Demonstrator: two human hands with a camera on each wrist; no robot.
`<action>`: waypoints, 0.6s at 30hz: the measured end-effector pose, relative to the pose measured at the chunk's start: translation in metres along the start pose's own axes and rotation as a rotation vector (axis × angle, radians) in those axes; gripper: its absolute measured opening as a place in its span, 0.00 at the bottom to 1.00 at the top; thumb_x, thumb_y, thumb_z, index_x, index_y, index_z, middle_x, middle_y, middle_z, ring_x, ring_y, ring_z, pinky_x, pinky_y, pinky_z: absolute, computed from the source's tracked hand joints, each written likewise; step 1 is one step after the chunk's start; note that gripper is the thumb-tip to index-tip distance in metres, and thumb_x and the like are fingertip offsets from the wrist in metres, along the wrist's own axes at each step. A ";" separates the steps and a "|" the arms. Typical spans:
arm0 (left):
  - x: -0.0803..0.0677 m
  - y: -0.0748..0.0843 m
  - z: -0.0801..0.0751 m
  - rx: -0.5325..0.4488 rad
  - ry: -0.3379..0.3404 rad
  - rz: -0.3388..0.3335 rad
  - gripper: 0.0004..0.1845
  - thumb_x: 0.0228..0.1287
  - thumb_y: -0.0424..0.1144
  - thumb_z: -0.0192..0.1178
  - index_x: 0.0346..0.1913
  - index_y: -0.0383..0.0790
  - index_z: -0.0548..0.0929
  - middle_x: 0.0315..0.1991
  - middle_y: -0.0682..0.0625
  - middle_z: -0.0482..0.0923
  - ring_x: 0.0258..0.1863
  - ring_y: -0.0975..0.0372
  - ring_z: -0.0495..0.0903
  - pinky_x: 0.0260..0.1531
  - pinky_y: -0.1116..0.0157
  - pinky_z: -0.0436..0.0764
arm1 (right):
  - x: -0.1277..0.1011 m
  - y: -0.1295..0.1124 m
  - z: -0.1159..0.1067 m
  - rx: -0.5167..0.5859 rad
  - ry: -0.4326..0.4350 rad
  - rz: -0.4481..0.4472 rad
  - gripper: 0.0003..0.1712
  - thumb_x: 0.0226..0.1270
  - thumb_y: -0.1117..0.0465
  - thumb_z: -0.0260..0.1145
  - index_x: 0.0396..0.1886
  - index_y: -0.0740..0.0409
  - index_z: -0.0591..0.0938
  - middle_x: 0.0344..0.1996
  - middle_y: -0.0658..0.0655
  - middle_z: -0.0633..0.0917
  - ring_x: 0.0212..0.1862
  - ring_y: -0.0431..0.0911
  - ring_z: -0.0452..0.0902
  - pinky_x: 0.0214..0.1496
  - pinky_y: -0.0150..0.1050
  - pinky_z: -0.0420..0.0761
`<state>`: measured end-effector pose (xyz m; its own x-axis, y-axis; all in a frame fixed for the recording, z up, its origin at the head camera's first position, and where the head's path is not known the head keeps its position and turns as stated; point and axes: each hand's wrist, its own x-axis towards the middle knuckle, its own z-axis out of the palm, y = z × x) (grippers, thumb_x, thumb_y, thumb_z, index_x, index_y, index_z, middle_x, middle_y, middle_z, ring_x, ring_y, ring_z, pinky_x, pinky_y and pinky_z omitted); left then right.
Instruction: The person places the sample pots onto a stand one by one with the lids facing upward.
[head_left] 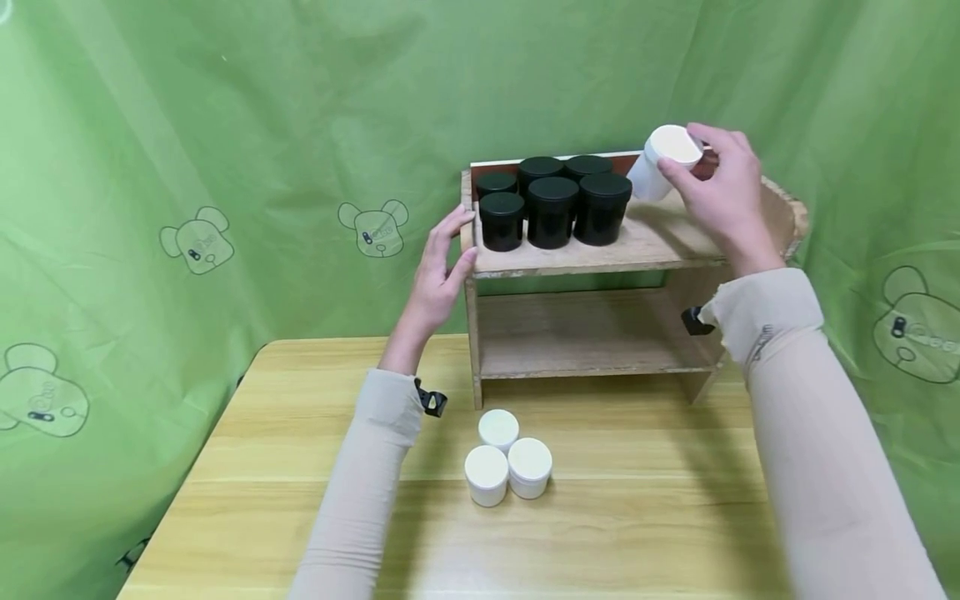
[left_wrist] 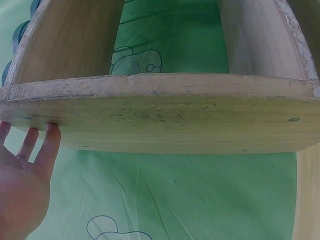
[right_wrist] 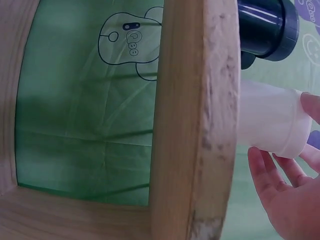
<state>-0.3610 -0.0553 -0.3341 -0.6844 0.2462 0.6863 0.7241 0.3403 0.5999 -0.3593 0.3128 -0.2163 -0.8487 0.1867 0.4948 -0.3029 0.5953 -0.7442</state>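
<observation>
A wooden two-tier shelf (head_left: 645, 242) stands at the back of the table. Several black jars (head_left: 551, 208) sit on the left half of its top board. My right hand (head_left: 723, 196) grips a white jar (head_left: 663, 162) by its lid end, tilted, with its base near the top board beside the black jars. The right wrist view shows the white jar (right_wrist: 267, 117) held past the board's edge, with a black jar (right_wrist: 265, 27) behind. My left hand (head_left: 442, 267) rests with straight fingers against the shelf's left end; its fingertips (left_wrist: 50, 132) touch the board's edge (left_wrist: 160, 112).
Three white jars (head_left: 506, 458) stand clustered on the light wooden table (head_left: 637, 517) in front of the shelf. The lower shelf board (head_left: 592, 333) holds nothing. Green cloth with bear prints (head_left: 195, 242) hangs behind and on both sides.
</observation>
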 end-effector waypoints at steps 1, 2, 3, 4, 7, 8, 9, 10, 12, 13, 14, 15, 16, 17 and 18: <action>0.000 0.000 0.000 0.002 -0.001 -0.003 0.28 0.81 0.47 0.50 0.79 0.52 0.62 0.83 0.55 0.54 0.81 0.67 0.52 0.82 0.56 0.53 | 0.002 0.000 0.001 -0.004 -0.003 0.005 0.39 0.70 0.51 0.70 0.77 0.58 0.70 0.50 0.39 0.69 0.44 0.28 0.70 0.55 0.19 0.76; 0.000 0.000 0.000 0.003 -0.003 -0.005 0.28 0.81 0.47 0.50 0.79 0.52 0.62 0.83 0.56 0.54 0.81 0.68 0.52 0.82 0.56 0.53 | 0.003 0.000 0.003 -0.009 -0.007 0.009 0.39 0.70 0.51 0.70 0.77 0.58 0.70 0.51 0.40 0.69 0.44 0.28 0.70 0.56 0.19 0.77; 0.000 0.000 0.000 0.003 -0.004 -0.007 0.28 0.81 0.47 0.50 0.79 0.53 0.62 0.83 0.56 0.54 0.81 0.68 0.52 0.82 0.56 0.53 | 0.005 -0.001 0.004 -0.015 -0.013 0.015 0.40 0.71 0.50 0.70 0.77 0.58 0.69 0.52 0.40 0.69 0.45 0.28 0.70 0.57 0.20 0.77; 0.000 0.000 0.000 0.004 -0.004 -0.007 0.28 0.81 0.47 0.50 0.79 0.53 0.62 0.83 0.55 0.54 0.81 0.68 0.52 0.82 0.56 0.53 | 0.006 -0.001 0.005 -0.025 -0.019 0.020 0.40 0.71 0.50 0.70 0.77 0.58 0.69 0.53 0.41 0.69 0.45 0.28 0.70 0.57 0.20 0.77; 0.000 0.000 0.001 0.005 -0.004 -0.008 0.28 0.81 0.47 0.50 0.79 0.53 0.62 0.83 0.54 0.54 0.81 0.68 0.52 0.82 0.56 0.53 | 0.009 0.001 0.009 -0.041 -0.043 0.042 0.40 0.72 0.49 0.69 0.78 0.57 0.67 0.55 0.42 0.69 0.46 0.29 0.69 0.60 0.22 0.77; 0.000 0.000 0.002 0.006 -0.004 -0.008 0.28 0.81 0.47 0.50 0.79 0.53 0.62 0.83 0.54 0.54 0.81 0.68 0.52 0.82 0.56 0.53 | 0.010 0.002 0.010 -0.049 -0.050 0.047 0.41 0.72 0.48 0.69 0.79 0.57 0.67 0.55 0.43 0.69 0.47 0.30 0.69 0.60 0.23 0.77; 0.000 0.000 0.002 0.007 -0.004 -0.008 0.28 0.81 0.47 0.50 0.79 0.53 0.62 0.83 0.54 0.54 0.81 0.67 0.52 0.82 0.56 0.53 | 0.011 0.003 0.011 -0.058 -0.055 0.050 0.41 0.73 0.48 0.68 0.79 0.57 0.67 0.56 0.44 0.69 0.47 0.30 0.69 0.60 0.23 0.77; 0.000 0.000 0.003 0.008 -0.005 -0.009 0.28 0.81 0.47 0.50 0.79 0.54 0.62 0.83 0.54 0.54 0.81 0.67 0.52 0.82 0.56 0.53 | 0.011 0.004 0.012 -0.065 -0.059 0.052 0.41 0.73 0.48 0.68 0.79 0.57 0.66 0.56 0.45 0.69 0.47 0.30 0.69 0.60 0.24 0.77; 0.000 0.000 0.003 0.008 -0.005 -0.012 0.28 0.81 0.47 0.50 0.79 0.54 0.62 0.83 0.55 0.54 0.81 0.67 0.52 0.82 0.55 0.53 | 0.012 0.005 0.013 -0.080 -0.065 0.055 0.41 0.73 0.48 0.68 0.79 0.57 0.66 0.57 0.47 0.69 0.47 0.31 0.68 0.60 0.24 0.77; 0.000 0.000 0.004 0.008 -0.005 -0.014 0.28 0.81 0.47 0.50 0.79 0.55 0.62 0.83 0.56 0.54 0.81 0.67 0.53 0.82 0.55 0.53 | 0.013 0.006 0.014 -0.090 -0.066 0.053 0.41 0.73 0.47 0.67 0.79 0.57 0.66 0.57 0.48 0.70 0.47 0.31 0.68 0.60 0.24 0.77; 0.000 0.000 0.004 0.007 -0.005 -0.016 0.28 0.81 0.47 0.50 0.79 0.55 0.62 0.83 0.56 0.54 0.81 0.66 0.53 0.82 0.55 0.53 | 0.013 0.007 0.015 -0.099 -0.069 0.051 0.41 0.73 0.47 0.67 0.79 0.57 0.66 0.58 0.49 0.70 0.47 0.31 0.68 0.60 0.25 0.76; 0.000 0.000 0.004 0.006 -0.006 -0.016 0.28 0.81 0.47 0.50 0.79 0.55 0.62 0.83 0.56 0.53 0.81 0.66 0.53 0.82 0.55 0.53 | 0.014 0.007 0.015 -0.103 -0.073 0.049 0.41 0.73 0.47 0.67 0.79 0.58 0.66 0.58 0.50 0.70 0.48 0.31 0.68 0.61 0.26 0.76; 0.000 0.000 0.005 0.005 -0.006 -0.016 0.28 0.81 0.48 0.50 0.79 0.55 0.62 0.83 0.56 0.53 0.81 0.66 0.53 0.82 0.54 0.53 | 0.014 0.008 0.016 -0.106 -0.079 0.050 0.41 0.73 0.47 0.67 0.79 0.58 0.66 0.58 0.51 0.70 0.48 0.31 0.68 0.62 0.26 0.76; 0.001 0.000 0.005 0.003 -0.006 -0.016 0.28 0.81 0.47 0.50 0.79 0.55 0.62 0.83 0.56 0.53 0.81 0.66 0.53 0.82 0.54 0.53 | 0.014 0.008 0.016 -0.112 -0.083 0.050 0.41 0.74 0.47 0.67 0.79 0.58 0.66 0.59 0.52 0.70 0.48 0.31 0.68 0.63 0.27 0.76; 0.001 0.000 0.005 0.002 -0.006 -0.015 0.28 0.81 0.47 0.50 0.79 0.55 0.62 0.83 0.56 0.53 0.81 0.66 0.52 0.82 0.54 0.53 | 0.015 0.008 0.016 -0.117 -0.087 0.049 0.41 0.74 0.47 0.66 0.79 0.58 0.66 0.59 0.53 0.70 0.49 0.31 0.68 0.63 0.28 0.76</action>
<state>-0.3623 -0.0503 -0.3360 -0.6955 0.2465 0.6749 0.7137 0.3459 0.6091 -0.3813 0.3075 -0.2226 -0.8973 0.1522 0.4144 -0.2117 0.6753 -0.7065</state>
